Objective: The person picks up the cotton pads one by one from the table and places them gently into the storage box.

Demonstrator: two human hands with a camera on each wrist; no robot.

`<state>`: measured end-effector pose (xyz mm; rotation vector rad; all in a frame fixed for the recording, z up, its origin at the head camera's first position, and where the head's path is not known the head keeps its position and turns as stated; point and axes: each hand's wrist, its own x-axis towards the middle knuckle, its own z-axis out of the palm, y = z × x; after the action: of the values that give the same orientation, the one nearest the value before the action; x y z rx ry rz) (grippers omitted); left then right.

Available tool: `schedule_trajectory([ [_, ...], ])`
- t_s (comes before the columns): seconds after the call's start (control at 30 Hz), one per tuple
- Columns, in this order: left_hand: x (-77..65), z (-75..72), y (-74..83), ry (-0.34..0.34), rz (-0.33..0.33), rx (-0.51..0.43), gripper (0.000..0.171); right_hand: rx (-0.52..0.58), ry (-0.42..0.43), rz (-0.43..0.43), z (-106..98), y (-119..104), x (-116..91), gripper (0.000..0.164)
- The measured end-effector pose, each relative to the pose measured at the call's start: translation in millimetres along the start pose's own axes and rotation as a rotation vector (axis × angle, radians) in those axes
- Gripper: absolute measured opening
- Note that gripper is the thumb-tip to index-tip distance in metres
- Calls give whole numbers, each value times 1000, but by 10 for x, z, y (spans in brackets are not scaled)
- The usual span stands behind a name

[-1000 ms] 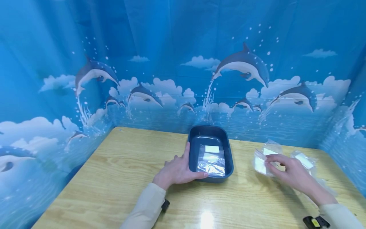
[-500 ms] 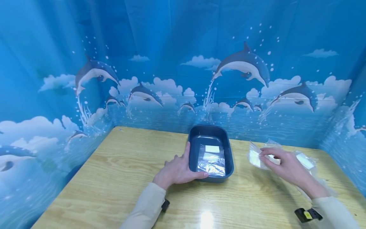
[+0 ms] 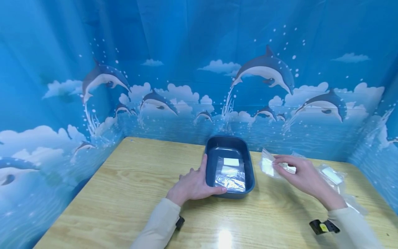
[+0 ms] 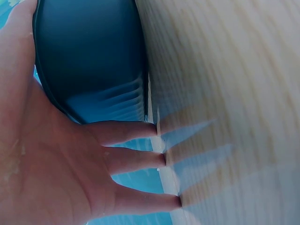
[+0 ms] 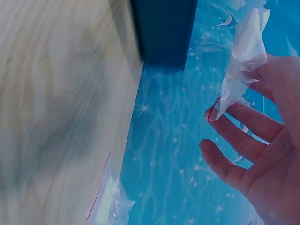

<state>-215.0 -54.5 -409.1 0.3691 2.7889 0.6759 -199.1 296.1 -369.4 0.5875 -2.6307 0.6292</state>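
A dark blue plastic tray (image 3: pixel 222 152) stands on the wooden table, holding clear zip-lock bags (image 3: pixel 230 178) with white labels. At its near left corner my left hand (image 3: pixel 192 185) rests, index finger along the side and thumb over the near rim. In the left wrist view, the other fingers (image 4: pixel 136 159) stretch out straight, their tips at the tabletop. Right of the tray, my right hand (image 3: pixel 301 174) pinches a small clear zip-lock bag (image 3: pixel 267 163) between thumb and index finger, raised above the table. A red seal line shows on that bag (image 5: pixel 246 56) in the right wrist view.
More clear bags with white labels (image 3: pixel 332 175) lie on the right of the table, one partly hidden behind my right hand. A dolphin-print curtain (image 3: pixel 186 69) hangs along the table's back edge (image 3: pixel 164 141).
My right hand has moved left toward the tray with the pinched zip-lock bag, away from the other bags. The left hand and the tray have stayed in place.
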Motion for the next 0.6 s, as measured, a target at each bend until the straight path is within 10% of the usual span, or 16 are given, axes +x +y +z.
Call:
schedule_trajectory([
  [0.6, 8, -5, 1, 5, 4, 6, 136, 99, -14, -47, 171, -235, 237, 14],
])
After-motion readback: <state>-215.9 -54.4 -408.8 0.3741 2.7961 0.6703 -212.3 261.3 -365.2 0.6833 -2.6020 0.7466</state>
